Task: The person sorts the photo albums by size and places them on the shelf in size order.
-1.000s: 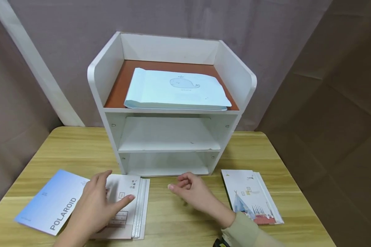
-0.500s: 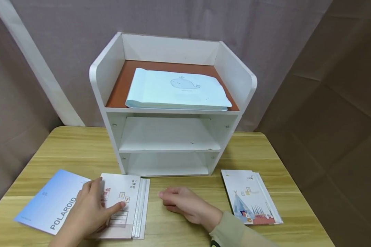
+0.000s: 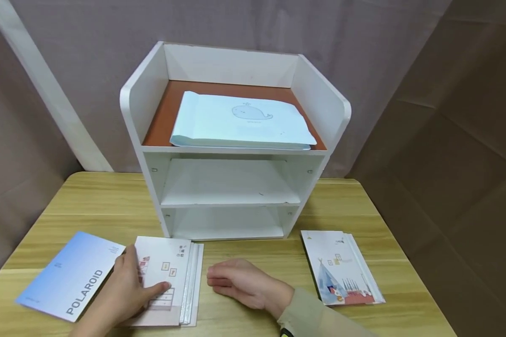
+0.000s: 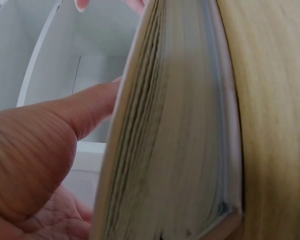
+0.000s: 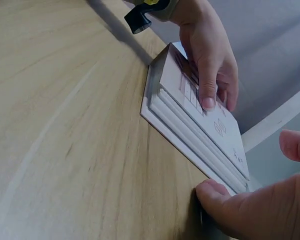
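In the head view, my left hand (image 3: 124, 290) is at the left edge of a thick, pale hardcover book (image 3: 174, 250) with pink drawings. Its thumb rests on the cover, while its other fingers lie along the left edge. The page edges of this book (image 4: 185, 120) fill the middle of the left wrist view. My right hand (image 3: 249, 285) stands on the table just right of the book, its fingers loosely bent and holding nothing. The right wrist view puts its thumb close to a corner of the book (image 5: 210, 130). Some left fingertips are hidden.
A white shelf unit (image 3: 229, 205) stands behind, with a pale blue whale-print book (image 3: 219, 119) on top. At left lies a blue-and-white POLAROID book (image 3: 63, 267). A white book with a tent picture (image 3: 333, 252) lies at right on the wooden table (image 3: 253, 323).
My left hand has lowered, and its thumb has come down onto the book's cover. My right hand has moved left and down towards the book's right edge. The books have stayed in place.
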{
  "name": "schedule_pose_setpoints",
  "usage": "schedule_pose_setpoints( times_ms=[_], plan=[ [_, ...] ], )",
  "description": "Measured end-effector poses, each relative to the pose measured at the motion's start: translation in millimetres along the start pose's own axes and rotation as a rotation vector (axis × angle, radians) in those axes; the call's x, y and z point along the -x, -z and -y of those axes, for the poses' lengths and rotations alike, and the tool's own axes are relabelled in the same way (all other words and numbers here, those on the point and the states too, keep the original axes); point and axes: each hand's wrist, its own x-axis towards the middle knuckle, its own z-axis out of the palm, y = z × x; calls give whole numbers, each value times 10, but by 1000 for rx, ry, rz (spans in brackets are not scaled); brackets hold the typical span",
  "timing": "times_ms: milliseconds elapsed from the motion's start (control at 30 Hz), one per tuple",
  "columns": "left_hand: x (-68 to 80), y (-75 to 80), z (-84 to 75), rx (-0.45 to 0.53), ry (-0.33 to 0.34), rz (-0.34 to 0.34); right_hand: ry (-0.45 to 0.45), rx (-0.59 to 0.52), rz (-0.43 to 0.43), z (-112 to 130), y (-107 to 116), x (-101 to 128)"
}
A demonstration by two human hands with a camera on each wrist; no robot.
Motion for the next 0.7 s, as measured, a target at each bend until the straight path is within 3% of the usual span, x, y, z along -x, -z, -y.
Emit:
schedule_pose_setpoints(
  times_ms=[300, 700],
  plan=[
    [-1, -19, -29, 5, 23, 26, -24, -17, 36, -3, -13, -56],
    [35, -31, -95, -4, -35, 3, -41, -14, 46, 28, -6, -110]
  ],
)
